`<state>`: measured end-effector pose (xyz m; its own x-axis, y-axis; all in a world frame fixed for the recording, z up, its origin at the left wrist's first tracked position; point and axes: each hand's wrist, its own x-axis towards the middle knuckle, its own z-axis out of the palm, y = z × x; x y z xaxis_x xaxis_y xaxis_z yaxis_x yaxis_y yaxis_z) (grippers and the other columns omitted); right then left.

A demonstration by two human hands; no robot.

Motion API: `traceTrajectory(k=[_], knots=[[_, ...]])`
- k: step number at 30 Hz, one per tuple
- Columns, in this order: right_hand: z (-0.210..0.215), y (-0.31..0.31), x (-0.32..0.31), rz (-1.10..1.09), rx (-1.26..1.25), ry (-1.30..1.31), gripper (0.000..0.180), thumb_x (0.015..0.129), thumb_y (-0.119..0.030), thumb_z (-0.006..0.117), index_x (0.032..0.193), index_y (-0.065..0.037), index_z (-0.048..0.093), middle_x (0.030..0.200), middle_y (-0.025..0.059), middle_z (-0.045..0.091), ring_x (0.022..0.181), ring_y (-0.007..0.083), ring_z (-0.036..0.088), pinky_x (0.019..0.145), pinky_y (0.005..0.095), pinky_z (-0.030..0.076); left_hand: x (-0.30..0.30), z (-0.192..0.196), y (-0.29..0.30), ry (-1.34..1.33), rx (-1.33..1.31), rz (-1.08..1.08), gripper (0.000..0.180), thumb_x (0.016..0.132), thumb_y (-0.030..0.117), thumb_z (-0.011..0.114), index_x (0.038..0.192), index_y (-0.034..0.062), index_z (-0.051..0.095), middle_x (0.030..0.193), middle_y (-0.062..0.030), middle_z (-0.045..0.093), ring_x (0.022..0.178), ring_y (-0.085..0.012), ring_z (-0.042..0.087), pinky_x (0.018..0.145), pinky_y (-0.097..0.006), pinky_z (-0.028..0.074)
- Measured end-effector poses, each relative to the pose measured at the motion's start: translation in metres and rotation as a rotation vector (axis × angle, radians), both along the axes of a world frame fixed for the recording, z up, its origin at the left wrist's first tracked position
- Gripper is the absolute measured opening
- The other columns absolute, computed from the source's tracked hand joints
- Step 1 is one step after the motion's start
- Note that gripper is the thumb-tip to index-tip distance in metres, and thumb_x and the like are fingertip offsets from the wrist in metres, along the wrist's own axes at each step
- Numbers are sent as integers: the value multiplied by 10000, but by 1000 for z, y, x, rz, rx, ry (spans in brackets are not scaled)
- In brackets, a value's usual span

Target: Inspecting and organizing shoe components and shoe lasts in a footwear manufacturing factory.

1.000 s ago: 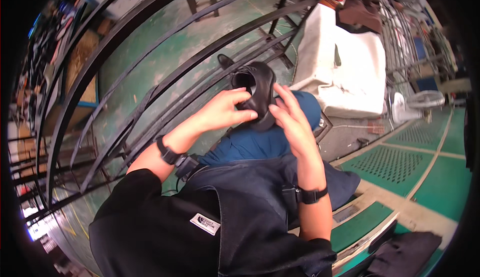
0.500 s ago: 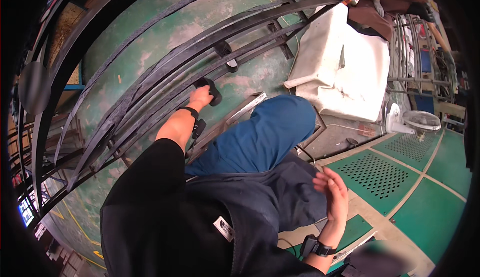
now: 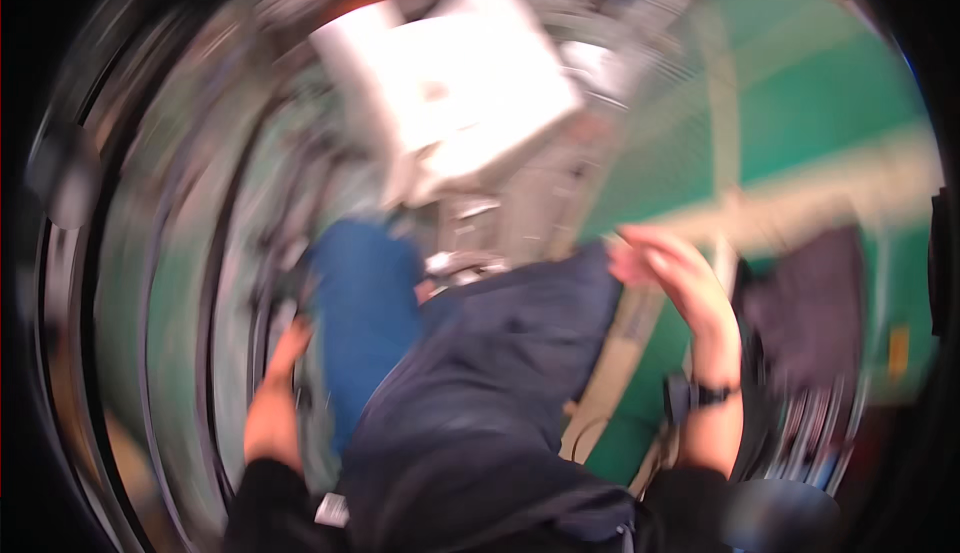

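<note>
My left hand reaches down at the left, beside the long dark metal bars and my blue-clad leg. Motion smears its fingers, so whether anything is in them cannot be made out. On the other side, my right hand hangs in the air over the edge of the green panels, near my dark-clad thigh. Its fingers are extended and nothing shows in them. A dark band with a small box sits on that wrist.
A large white sheet-like cover lies draped ahead of me. Green panels with beige borders stretch along the right. A dark cloth lies near my right forearm. Metal bars curve along the left. Most of the view is blurred.
My view has swung to the right, smearing the picture. My left hand, earlier at a black object between the bars, now appears lower left. My right hand still has its fingers extended.
</note>
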<state>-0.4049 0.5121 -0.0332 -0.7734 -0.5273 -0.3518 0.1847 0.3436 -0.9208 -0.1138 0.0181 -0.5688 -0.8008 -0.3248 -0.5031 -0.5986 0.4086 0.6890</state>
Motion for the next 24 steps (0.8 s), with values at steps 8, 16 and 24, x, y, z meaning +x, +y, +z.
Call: traceTrajectory(k=[8,16,24], knots=[[61,262,56,-841,-41,369,370,979,-289,587,1252,-40,622,1105,113,690,977,206,686,836,319,561,-278,97,17,295,-67,-756,406,924,162,508,1280,-24,562,1256,-235,618,1187,-354,584,1008,-420,456],[6,566,220,-1919,1022,547,644,815,-383,636,1351,-33,566,1340,229,587,1264,346,553,1054,411,421,-321,136,0,397,-180,-782,400,920,134,495,1279,-30,562,1254,-232,621,1182,-353,587,1005,-422,458],[-54,637,250,-1532,1752,398,511,922,-453,593,1191,-24,652,1135,241,670,1125,366,630,965,472,485,-134,228,-114,124,-347,-525,398,899,62,456,1268,-40,570,1251,-239,622,1153,-384,592,993,-445,464]])
